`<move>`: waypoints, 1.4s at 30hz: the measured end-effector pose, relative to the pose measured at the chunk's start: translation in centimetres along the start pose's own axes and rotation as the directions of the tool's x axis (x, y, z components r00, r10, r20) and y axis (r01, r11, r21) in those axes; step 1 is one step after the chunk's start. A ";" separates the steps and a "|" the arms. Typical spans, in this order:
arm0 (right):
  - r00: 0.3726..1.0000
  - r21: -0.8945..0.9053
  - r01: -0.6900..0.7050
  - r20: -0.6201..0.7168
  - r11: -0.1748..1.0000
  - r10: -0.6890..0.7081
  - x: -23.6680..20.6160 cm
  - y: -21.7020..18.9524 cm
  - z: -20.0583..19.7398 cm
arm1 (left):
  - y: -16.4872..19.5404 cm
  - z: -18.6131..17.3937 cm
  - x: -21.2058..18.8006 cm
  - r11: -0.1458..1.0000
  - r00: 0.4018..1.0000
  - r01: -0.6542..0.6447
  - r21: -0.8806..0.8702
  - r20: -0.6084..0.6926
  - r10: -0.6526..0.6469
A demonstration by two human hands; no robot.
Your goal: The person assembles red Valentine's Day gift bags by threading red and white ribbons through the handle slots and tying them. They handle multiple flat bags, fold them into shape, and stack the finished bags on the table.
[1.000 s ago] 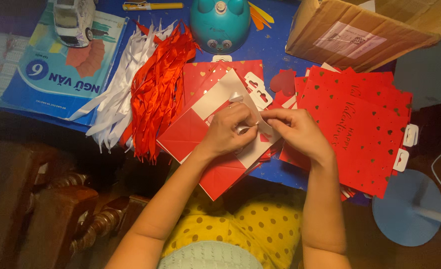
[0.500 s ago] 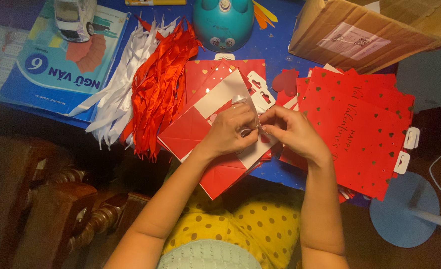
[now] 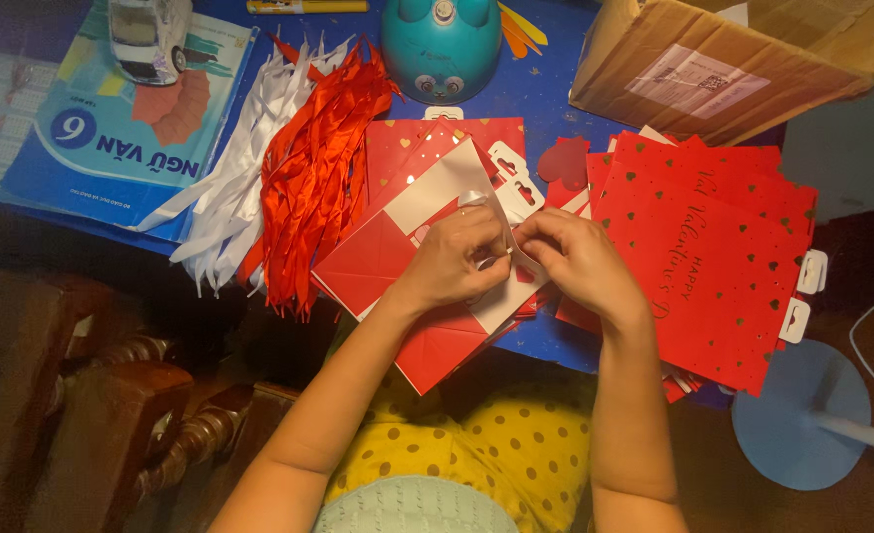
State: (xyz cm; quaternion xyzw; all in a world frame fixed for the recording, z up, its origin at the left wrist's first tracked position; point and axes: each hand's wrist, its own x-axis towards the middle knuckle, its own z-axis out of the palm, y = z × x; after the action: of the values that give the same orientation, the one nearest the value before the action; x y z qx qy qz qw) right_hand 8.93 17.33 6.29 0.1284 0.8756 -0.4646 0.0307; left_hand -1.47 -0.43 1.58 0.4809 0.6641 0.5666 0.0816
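Since 1 second ago both hands barely shifted: I see my left hand (image 3: 454,262) and right hand (image 3: 577,259) pinched together on a white ribbon (image 3: 474,200) over the folded red bag (image 3: 397,262) beneath them.

A blue desk (image 3: 545,94) fills the upper part of the view under dim, warm light. Below its front left edge stands a dark carved wooden chair (image 3: 111,395). By the front right corner, a round blue stand base (image 3: 797,415) rests on the dark floor (image 3: 851,276).
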 end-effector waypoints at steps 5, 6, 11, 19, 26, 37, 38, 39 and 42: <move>0.997 -0.063 0.065 -0.025 0.996 -0.067 -0.1 -0.4 -0.1 | -0.1 0.0 0.0 1.000 1.000 -0.006 -0.007 0.001 0.006; 0.997 -0.060 0.071 -0.023 0.996 -0.072 -0.1 -0.5 -0.1 | -0.2 0.1 0.1 1.000 1.000 -0.018 0.005 -0.002 0.018; 0.999 -0.024 -0.017 -0.042 1.000 0.016 -0.1 -0.9 0.2 | -0.4 0.1 0.2 0.998 0.999 -0.047 -0.030 0.004 0.047; 0.988 -0.212 0.096 -0.099 0.972 -0.119 -0.7 -1.9 0.5 | -0.4 0.4 0.1 0.999 1.000 -0.008 -0.042 -0.001 0.008; 0.983 -0.258 0.113 -0.109 0.959 -0.145 -0.9 -2.2 0.2 | 0.1 0.6 0.2 1.000 0.999 0.028 -0.011 -0.043 -0.028; 0.986 -0.232 0.100 -0.107 0.967 -0.128 -0.7 -0.8 -0.1 | -0.2 0.8 0.3 0.999 0.998 0.003 -0.044 -0.065 -0.006; 0.986 -0.218 0.098 -0.108 0.971 -0.124 -0.5 -0.5 -0.1 | -0.3 0.9 0.3 0.999 0.998 0.008 -0.037 -0.058 -0.010; 0.987 -0.204 0.097 -0.106 0.974 -0.120 -0.3 -0.3 -0.1 | -0.5 0.9 0.3 0.999 0.998 0.014 -0.029 -0.053 -0.015; 0.977 0.060 0.137 -0.172 0.989 -0.125 0.2 0.5 0.3 | -0.7 1.0 0.2 0.999 0.999 0.010 -0.046 -0.049 -0.012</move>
State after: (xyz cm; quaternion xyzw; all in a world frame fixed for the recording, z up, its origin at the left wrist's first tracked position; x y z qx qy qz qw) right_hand 8.80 17.38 5.67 0.1103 0.8644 -0.4843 -0.0783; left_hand -1.35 0.48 0.74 0.4613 0.6552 0.5930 0.0795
